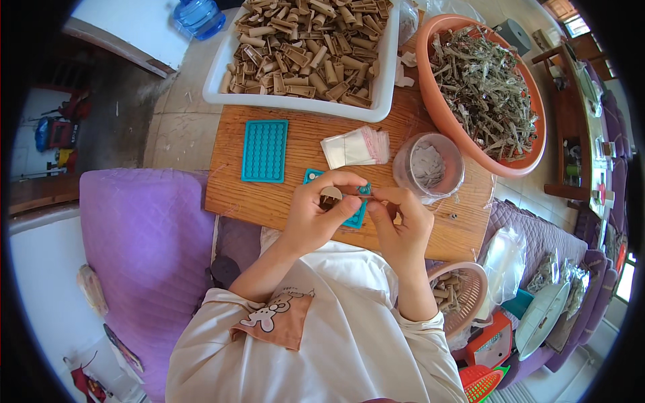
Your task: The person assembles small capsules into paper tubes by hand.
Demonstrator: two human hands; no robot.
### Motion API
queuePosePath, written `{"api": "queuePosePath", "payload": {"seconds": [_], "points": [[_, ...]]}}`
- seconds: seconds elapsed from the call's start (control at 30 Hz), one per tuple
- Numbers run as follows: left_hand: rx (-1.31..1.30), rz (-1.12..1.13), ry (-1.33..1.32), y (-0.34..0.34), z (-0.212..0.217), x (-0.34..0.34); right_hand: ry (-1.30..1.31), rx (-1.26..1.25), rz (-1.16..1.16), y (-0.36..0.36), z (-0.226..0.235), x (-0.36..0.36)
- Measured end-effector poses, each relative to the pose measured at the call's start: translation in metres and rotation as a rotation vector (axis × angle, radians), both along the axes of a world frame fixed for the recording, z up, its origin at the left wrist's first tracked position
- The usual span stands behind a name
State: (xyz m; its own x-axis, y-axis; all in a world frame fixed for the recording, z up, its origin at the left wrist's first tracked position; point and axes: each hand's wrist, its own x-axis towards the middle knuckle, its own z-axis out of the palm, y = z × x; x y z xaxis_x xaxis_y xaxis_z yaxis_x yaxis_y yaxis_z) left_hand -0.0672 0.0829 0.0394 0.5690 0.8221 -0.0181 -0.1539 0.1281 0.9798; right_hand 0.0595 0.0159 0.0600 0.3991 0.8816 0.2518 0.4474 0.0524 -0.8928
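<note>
My left hand is closed around a brown half-round plastic piece, whose curved end shows between thumb and forefinger. Close beside it, my right hand pinches with thumb and forefinger. A thin, small thing spans the gap between the two hands' fingertips, too small to name. Under both hands lies a teal molded tray, mostly covered by them; a small whitish round thing sits at its upper left corner. A second teal tray with rows of small hollows lies farther left on the wooden table.
A stack of clear bags and a tub of white slips stand beyond my hands. Behind are a white bin of brown plastic pieces and an orange basin of wrapped bundles. At lower right is a pink basket.
</note>
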Motion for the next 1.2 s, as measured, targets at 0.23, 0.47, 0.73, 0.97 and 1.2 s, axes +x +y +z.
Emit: {"api": "queuePosePath", "payload": {"seconds": [0.23, 0.47, 0.73, 0.97, 1.2], "points": [[-0.081, -0.054, -0.021, 0.001, -0.001, -0.008, 0.094, -0.057, 0.099, -0.010, -0.001, 0.004], [-0.096, -0.146, 0.009, 0.002, 0.001, -0.010, -0.054, -0.177, 0.238, -0.010, 0.008, 0.020], [-0.097, -0.186, 0.064, 0.009, 0.002, -0.008, -0.085, -0.010, 0.159, -0.002, 0.008, 0.008], [-0.198, -0.202, -0.031, 0.013, 0.001, -0.008, -0.182, -0.097, 0.204, -0.004, 0.007, 0.015], [-0.310, -0.285, -0.076, 0.018, 0.001, -0.012, -0.192, 0.017, 0.266, 0.000, 0.000, 0.018]]}}
